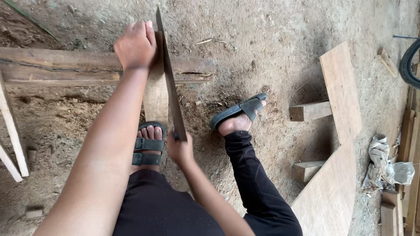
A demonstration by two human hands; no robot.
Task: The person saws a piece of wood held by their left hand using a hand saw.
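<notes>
at the far left of the dirt floor (pixel 271 48) thin pale slats (pixel 11 131) lean in from the edge, and a long weathered beam (pixel 57 65) lies crosswise on the ground. our left hand (pixel 135 43) comes next: its grip is closed over the far top end of a short wooden board (pixel 155 98), which stands on edge and leans against the beam. just to the right, touching that board along its side, runs the dark saw blade (pixel 170 83); its long axis goes from the tip beyond the left hand back toward us, nearly parallel to the board. our right hand (pixel 179 148) has its grip closed around the near end of the saw, so the blade lies straight ahead of the right hand and the left hand sits at its far end. our left sandalled foot (pixel 148 146) is planted at the board's near end, the right foot (pixel 238 116) is tipped on its edge further right. beyond it, toward the right edge of the floor, lie wide planks (pixel 339 87) on small blocks (pixel 308 110) and a crumpled rag (pixel 385 166).
</notes>
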